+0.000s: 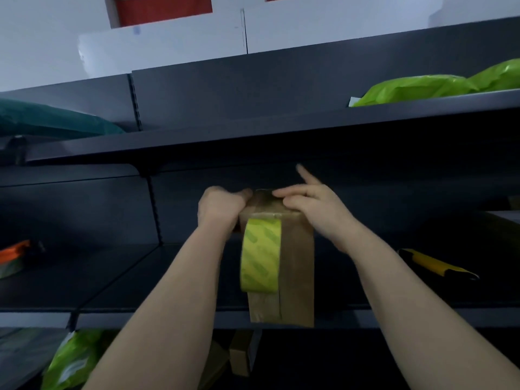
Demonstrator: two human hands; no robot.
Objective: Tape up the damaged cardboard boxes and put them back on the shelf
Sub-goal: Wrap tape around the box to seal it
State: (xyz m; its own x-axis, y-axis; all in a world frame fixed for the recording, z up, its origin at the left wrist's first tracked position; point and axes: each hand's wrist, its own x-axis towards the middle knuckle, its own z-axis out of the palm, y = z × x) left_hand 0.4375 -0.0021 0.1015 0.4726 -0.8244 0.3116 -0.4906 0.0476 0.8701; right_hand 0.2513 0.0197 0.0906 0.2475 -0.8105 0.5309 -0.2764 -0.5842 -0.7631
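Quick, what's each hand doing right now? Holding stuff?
Left hand: grips the cardboard box at its top.
Right hand: fingers lie on the box top, one finger lifted; a grip cannot be told.

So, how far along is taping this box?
Tape from the green roll already reaches the cardboard box top. The left hand grips the box and the right hand presses on top. Left: cut the roll free, perhaps with the yellow knife, then shelve the box.
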